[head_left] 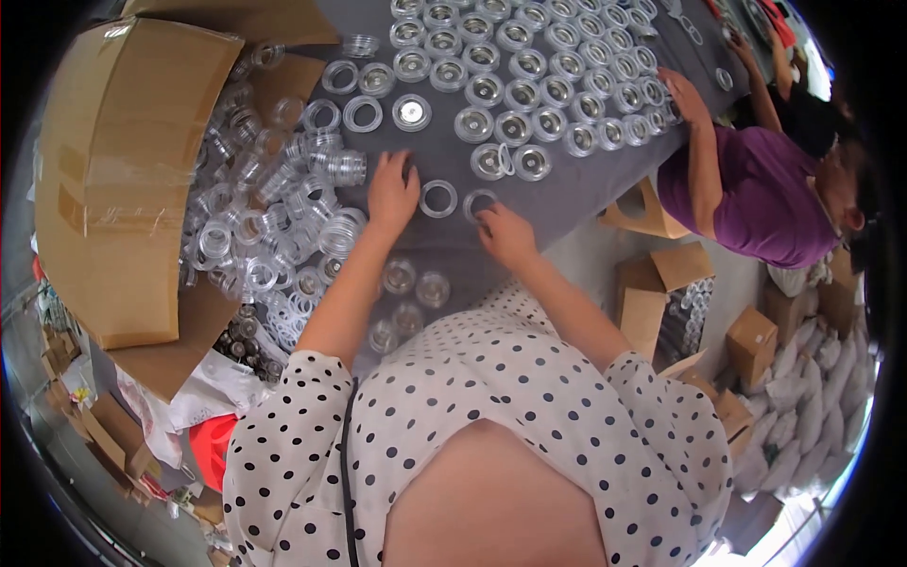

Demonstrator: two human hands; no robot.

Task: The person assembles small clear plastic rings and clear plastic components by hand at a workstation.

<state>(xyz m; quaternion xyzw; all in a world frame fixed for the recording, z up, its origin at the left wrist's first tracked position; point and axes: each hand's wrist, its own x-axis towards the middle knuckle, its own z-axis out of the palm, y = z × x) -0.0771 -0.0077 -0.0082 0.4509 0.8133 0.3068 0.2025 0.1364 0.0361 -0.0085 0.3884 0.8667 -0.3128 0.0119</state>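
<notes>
Clear plastic rings are the things being handled, and the big cardboard box (142, 180) spilling a heap of round clear parts (260, 203) serves as the landmark. To the right of that box, well apart from it, the right hand (508, 234) has its fingertips at the near edge of one clear ring (468, 202); whether they pinch it or only press it, I cannot tell. A second clear ring (423, 199) lies flat on the grey table (444, 156), closer to the box than the first. The left hand (391, 194) is closer to the box again, released, fingers loosely bent and parted with nothing seen in them, near a stack of clear rings (345, 167) at the box's opening.

The step in hand seems to be positioning the ring at the right hand. Best to take it by the outer rim, thumb and forefinger opposite each other, since smooth plastic probably slips or flips if pressed on one edge. Keep it level and slide it gently. The left wrist should clear that stack, which could topple, and both hands should avoid the rows of silver-centred discs (522, 94) farther right of the box.
</notes>
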